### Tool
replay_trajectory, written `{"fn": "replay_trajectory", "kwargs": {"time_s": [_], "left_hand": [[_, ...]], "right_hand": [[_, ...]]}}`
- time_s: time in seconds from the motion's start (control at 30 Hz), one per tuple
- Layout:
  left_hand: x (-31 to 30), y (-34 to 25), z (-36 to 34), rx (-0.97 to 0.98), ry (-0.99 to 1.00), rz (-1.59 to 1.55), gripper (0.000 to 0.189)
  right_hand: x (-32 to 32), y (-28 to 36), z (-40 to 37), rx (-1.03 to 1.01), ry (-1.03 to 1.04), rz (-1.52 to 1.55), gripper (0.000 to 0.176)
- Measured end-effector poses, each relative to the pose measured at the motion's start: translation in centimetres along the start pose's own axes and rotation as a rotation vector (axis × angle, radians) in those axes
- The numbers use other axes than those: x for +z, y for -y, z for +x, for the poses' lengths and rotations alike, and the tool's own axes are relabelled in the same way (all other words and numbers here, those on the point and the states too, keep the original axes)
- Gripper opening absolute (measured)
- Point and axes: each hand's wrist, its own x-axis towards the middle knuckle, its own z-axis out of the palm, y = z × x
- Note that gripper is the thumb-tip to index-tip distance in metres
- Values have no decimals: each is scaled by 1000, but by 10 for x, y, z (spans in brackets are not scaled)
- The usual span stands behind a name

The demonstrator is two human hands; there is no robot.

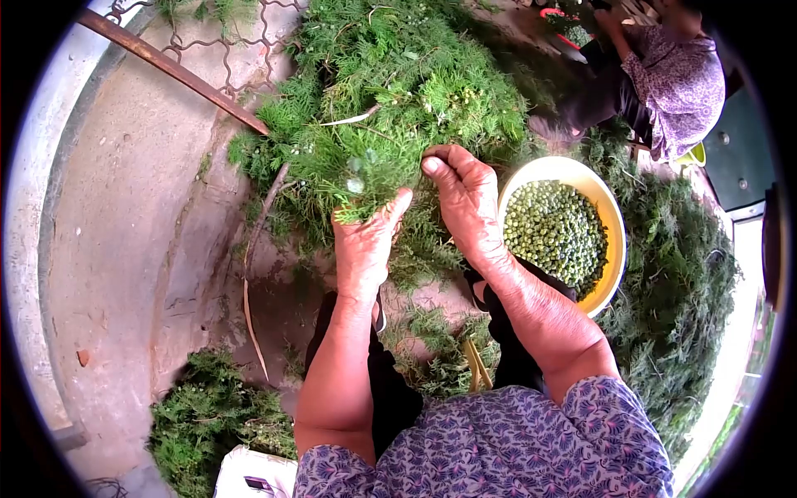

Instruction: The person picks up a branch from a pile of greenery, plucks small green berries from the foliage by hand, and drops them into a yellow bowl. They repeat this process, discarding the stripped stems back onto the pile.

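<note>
My left hand [365,245] is closed around the base of a leafy evergreen sprig [365,170]. A few pale bluish seed cones [355,184] show among its leaves. To the right, my right hand [466,199] is raised with thumb and forefinger pinched together near the sprig's edge; whatever lies between the fingertips is too small to make out. Beside my right wrist stands a yellow basin [616,249] holding many small round green cones [554,232]. Beyond both hands spreads a big heap of cut evergreen branches [398,62].
Another person [677,83] in a patterned top sits at the upper right by a red-rimmed container [564,29]. More cut branches [681,282] lie along the right, and a smaller pile [207,411] at lower left. A wooden bar [174,66] slants across the upper left.
</note>
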Motion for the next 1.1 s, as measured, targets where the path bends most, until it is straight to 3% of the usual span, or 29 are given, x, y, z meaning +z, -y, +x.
{"fn": "replay_trajectory", "kwargs": {"time_s": [0.07, 0.1, 0.13, 0.2, 0.23, 0.3, 0.47, 0.53, 0.57, 0.73, 0.8, 0.87, 0.97, 1.1], "left_hand": [[-7, 3, -2, -96, -17, 115, 33], [-5, -11, -11, -146, -46, 167, 28], [-14, -2, -10, -12, -2, 139, 23], [-13, -5, -7, -81, -32, 132, 19], [-17, -2, -3, -81, -35, 134, 19], [-24, 3, 3, 154, 147, 456, 14], [-25, 6, 3, 382, 253, 736, 17], [-30, 20, 7, 369, 329, 419, 12], [-27, 8, 3, 528, 321, 801, 16], [-14, -1, -2, 381, 258, 681, 30], [-10, -5, -7, 182, 176, 336, 32], [-11, -5, -5, 211, 138, 328, 33], [-15, 0, -5, 346, 44, 664, 18], [-12, 0, -3, 279, 66, 428, 18]], "right_hand": [[-1, -6, 7, 101, -166, 190, 7], [-14, 2, 21, 278, -211, 230, 6], [-25, 7, 32, 323, -200, 278, 7], [-33, 11, 40, 390, -21, 720, 10], [-32, 12, 40, 391, -20, 723, 10], [-32, 13, 39, 397, 128, 923, 12], [-34, 36, 23, 424, 497, 482, 18], [-25, 31, 15, 227, 559, 468, 21], [-26, 37, 15, 292, 586, 468, 21], [-20, 16, 15, 226, 470, 391, 14], [-22, 30, 13, 433, 394, 466, 13], [-21, 31, 11, 462, 381, 439, 12], [-19, 29, 6, 588, 277, 606, 12], [-13, 22, -1, 760, 187, 916, 13]]}}
